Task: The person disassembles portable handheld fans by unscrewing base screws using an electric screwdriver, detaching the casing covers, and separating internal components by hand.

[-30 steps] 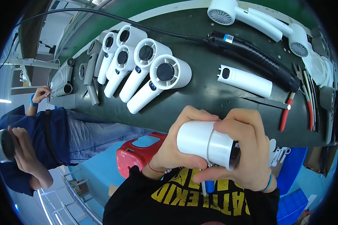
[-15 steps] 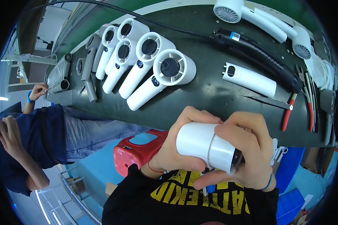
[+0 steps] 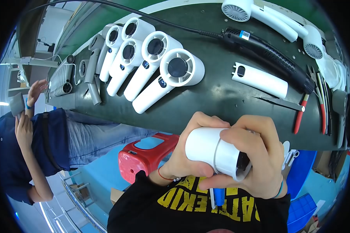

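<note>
Both hands grip a white cylindrical housing (image 3: pixel 206 146), like the head of a handheld fan, above the near edge of the bench. My left hand (image 3: pixel 182 155) is wrapped round its left end. My right hand (image 3: pixel 260 155) is closed round the right end, where a dark opening shows. A seam line runs round the housing between the hands. Below my right hand a blue piece (image 3: pixel 219 197) and a thin metal strip stick out; whether the fingers hold them I cannot tell. Beyond the hands lies a white handle shell (image 3: pixel 260 80), with tweezers (image 3: pixel 280 103) nearer me.
Several white handheld fans (image 3: pixel 182 68) lie at the left. A black corded tool (image 3: pixel 270 58) crosses the back right, near red-handled pliers (image 3: pixel 300 116). White fan bodies (image 3: pixel 276 24) lie at the far edge. A red stool (image 3: pixel 132 165) and a co-worker (image 3: pixel 31 151) are at left.
My hands keep their grip on the housing, which has tilted slightly. More of the blue piece shows beneath. The co-worker's hands have moved, and one now holds up a grey object.
</note>
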Available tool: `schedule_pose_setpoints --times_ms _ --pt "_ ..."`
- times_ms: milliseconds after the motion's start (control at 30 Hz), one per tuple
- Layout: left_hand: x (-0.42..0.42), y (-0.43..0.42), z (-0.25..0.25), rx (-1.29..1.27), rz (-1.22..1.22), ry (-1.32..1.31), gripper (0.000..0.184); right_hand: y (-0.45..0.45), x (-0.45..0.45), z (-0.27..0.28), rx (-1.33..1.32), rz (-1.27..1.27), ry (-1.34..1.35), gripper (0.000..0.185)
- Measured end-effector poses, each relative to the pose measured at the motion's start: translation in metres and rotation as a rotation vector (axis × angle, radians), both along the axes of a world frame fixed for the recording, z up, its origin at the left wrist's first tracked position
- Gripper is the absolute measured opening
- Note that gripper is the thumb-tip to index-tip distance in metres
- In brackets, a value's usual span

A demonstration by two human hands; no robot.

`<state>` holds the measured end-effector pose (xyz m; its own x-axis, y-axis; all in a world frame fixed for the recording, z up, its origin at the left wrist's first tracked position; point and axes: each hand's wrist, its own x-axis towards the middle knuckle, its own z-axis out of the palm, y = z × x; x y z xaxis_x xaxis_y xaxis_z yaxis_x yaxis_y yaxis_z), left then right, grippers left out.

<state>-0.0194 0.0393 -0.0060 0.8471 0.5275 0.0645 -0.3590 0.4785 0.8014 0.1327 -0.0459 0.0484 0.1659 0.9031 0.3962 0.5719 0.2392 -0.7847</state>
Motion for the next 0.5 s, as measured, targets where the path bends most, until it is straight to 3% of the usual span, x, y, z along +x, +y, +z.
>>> schedule_pose_setpoints --times_ms 433,500 --pt "-0.001 -0.003 0.002 -0.086 0.01 0.066 0.076 0.0 0.003 0.003 -0.069 -0.022 0.028 0.084" --pt "-0.005 0.003 0.009 -0.134 -0.017 0.072 0.073 0.001 0.01 0.011 -0.167 0.068 0.082 0.088"
